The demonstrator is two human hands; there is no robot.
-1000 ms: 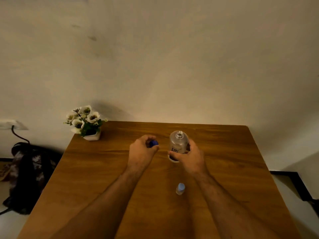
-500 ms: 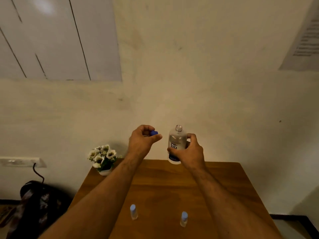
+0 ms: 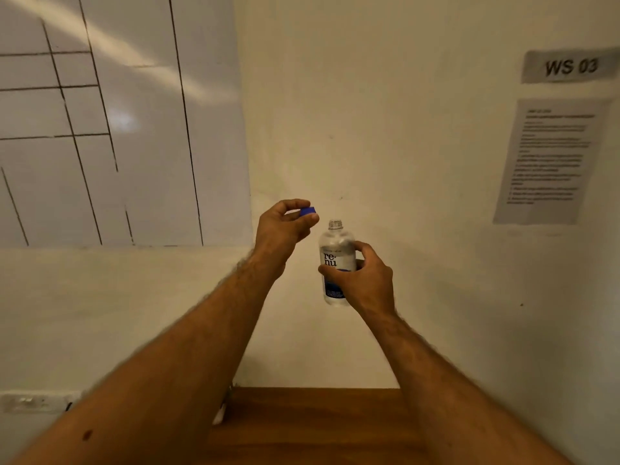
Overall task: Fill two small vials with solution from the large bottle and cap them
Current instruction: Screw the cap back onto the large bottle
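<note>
Blue plastic shows between the fingertips of the left hand (image 3: 283,226): I see it pinching the bottle cap (image 3: 307,211) up high, thumb beneath and curled fingers above, just left of and slightly above the bottle's open neck, not touching it. The right hand (image 3: 364,280) grips the large bottle (image 3: 336,260) around its lower half, thumb across the front label and fingers wrapped behind. That bottle stands upright in the air, well above the table, clear-walled with a white label reading "re-nu" and a dark blue band below; its threaded mouth is uncovered. I cannot judge the liquid level through the label from here.

Both forearms reach up from the bottom corners and cover much of the lower view. Between them only a strip of the wooden table (image 3: 318,421) shows at the bottom, and the vials are nowhere in what I can see of it. A small pale shape sits at the table's left edge beside the left forearm; it is too blurred for me to name.

Behind the hands is a plain cream wall. On the upper left hangs a glossy whiteboard (image 3: 100,122) ruled with dark lines, catching glare. On the right a sign (image 3: 570,66) reads "WS 03", with a printed sheet (image 3: 550,161) below it whose text is too soft to read. A wall socket strip (image 3: 33,402) sits low on the left.
</note>
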